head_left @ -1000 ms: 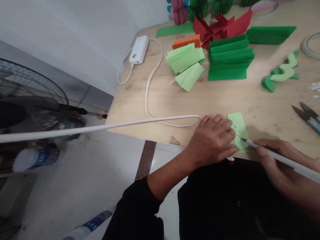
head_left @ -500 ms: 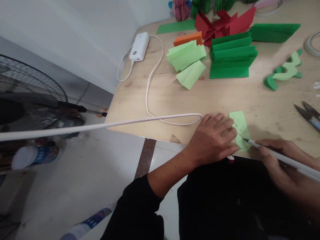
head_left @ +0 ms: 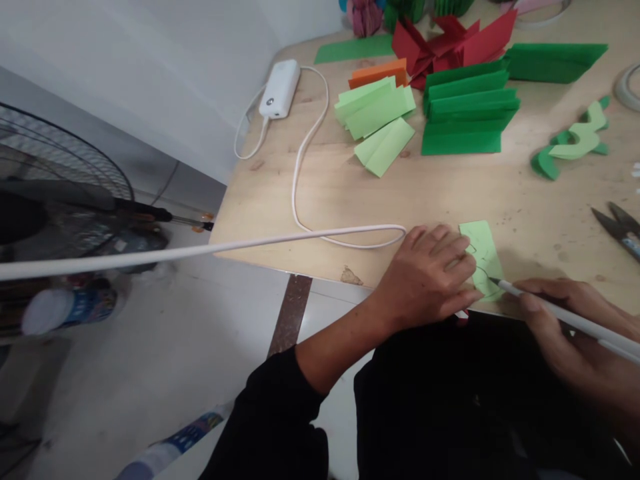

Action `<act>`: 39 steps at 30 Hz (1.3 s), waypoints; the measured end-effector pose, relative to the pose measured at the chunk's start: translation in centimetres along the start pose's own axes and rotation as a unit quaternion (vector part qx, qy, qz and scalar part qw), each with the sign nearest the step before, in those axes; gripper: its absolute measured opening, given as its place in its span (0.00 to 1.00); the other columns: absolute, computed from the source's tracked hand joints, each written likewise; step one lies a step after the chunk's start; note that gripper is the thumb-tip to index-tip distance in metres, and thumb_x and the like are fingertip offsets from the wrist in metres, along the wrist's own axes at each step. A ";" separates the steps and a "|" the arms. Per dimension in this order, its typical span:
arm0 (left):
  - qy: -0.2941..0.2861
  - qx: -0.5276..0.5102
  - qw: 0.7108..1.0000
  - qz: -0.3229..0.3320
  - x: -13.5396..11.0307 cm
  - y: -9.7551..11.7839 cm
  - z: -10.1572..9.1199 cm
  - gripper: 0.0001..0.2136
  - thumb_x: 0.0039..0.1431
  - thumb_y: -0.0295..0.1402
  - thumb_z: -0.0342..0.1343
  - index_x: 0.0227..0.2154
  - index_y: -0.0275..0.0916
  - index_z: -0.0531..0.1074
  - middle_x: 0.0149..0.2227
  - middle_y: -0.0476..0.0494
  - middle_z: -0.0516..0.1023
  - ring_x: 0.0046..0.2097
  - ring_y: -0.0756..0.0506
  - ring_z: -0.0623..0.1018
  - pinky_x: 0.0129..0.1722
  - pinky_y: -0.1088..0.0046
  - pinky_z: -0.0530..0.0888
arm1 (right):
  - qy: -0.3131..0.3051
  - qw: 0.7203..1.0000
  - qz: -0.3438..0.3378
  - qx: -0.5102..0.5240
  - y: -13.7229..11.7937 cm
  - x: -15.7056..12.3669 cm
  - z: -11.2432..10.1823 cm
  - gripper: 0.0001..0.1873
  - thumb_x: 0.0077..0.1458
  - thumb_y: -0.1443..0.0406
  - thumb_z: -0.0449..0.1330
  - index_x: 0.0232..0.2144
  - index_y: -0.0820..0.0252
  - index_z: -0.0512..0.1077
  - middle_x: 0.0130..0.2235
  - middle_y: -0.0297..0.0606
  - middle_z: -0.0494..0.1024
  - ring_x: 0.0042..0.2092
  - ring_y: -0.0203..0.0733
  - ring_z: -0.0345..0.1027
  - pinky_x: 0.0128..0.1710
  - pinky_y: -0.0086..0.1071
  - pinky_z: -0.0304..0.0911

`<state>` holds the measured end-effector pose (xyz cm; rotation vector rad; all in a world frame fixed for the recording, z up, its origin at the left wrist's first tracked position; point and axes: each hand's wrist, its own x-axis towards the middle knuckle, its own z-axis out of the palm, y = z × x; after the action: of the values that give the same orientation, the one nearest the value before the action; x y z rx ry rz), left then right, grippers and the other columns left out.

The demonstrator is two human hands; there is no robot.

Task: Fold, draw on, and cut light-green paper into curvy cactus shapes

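A small light green paper [head_left: 483,243] lies at the table's near edge with dark curved lines drawn on it. My left hand [head_left: 433,273] rests flat, fingers slightly apart, its fingertips on the paper's left side. In my right hand [head_left: 575,327] is a white pen [head_left: 555,310], its dark tip touching the paper near the lower middle. Up and to the right lie curvy cut green paper pieces [head_left: 575,141], light on top of darker. A pair of scissors [head_left: 620,230] lies at the right edge, only partly in view.
Folded light green papers [head_left: 377,110], dark green papers [head_left: 465,120], red papers [head_left: 450,47] and an orange paper [head_left: 380,72] stand farther back. A white power bank [head_left: 281,89] sits left with its white cable [head_left: 300,173] looping across the table. A fan [head_left: 65,173] stands beyond the left edge.
The view has shifted slightly, moving the table things a little in the picture. Both hands keep nearly the same place, with the pen tip still on the paper.
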<state>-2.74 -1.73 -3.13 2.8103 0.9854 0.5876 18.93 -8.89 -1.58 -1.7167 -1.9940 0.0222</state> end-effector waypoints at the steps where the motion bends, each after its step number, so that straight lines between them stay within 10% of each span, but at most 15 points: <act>1: -0.001 0.001 1.000 0.000 0.0 0.0 0.0 0.20 0.71 0.46 0.46 0.46 0.36 0.75 0.57 0.39 0.75 0.61 0.36 0.69 0.59 0.56 0.64 | 0.000 1.000 -0.001 0.002 0.0 0.0 0.0 0.10 0.61 0.54 0.55 0.37 0.47 0.75 0.33 0.33 0.81 0.33 0.45 0.75 0.30 0.37 0.61; 18: 0.003 0.011 1.000 0.003 0.0 0.0 0.0 0.19 0.70 0.45 0.46 0.46 0.36 0.75 0.57 0.37 0.74 0.61 0.35 0.69 0.59 0.56 0.64 | 0.005 1.000 -0.004 0.000 0.1 -0.2 -0.1 0.11 0.61 0.53 0.56 0.36 0.47 0.75 0.32 0.33 0.81 0.29 0.43 0.73 0.27 0.37 0.60; 25: -0.008 0.013 1.000 0.003 0.0 0.0 0.0 0.19 0.70 0.46 0.46 0.46 0.37 0.75 0.57 0.36 0.73 0.62 0.35 0.69 0.59 0.56 0.63 | -0.031 0.980 0.143 0.135 -0.6 0.8 -0.6 0.12 0.58 0.51 0.59 0.32 0.49 0.76 0.30 0.32 0.82 0.30 0.44 0.76 0.27 0.34 0.67; 39: 0.007 0.004 1.000 0.005 0.0 0.0 -0.1 0.18 0.70 0.44 0.47 0.45 0.36 0.75 0.56 0.38 0.75 0.60 0.35 0.70 0.59 0.55 0.64 | -0.050 0.985 0.085 0.142 -1.5 2.5 -0.6 0.14 0.58 0.53 0.58 0.26 0.50 0.75 0.22 0.29 0.80 0.21 0.39 0.73 0.17 0.29 0.62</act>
<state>-2.78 -1.71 -3.01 2.8246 0.9785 0.6069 17.61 -7.01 0.36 -1.7185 -1.8050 0.4378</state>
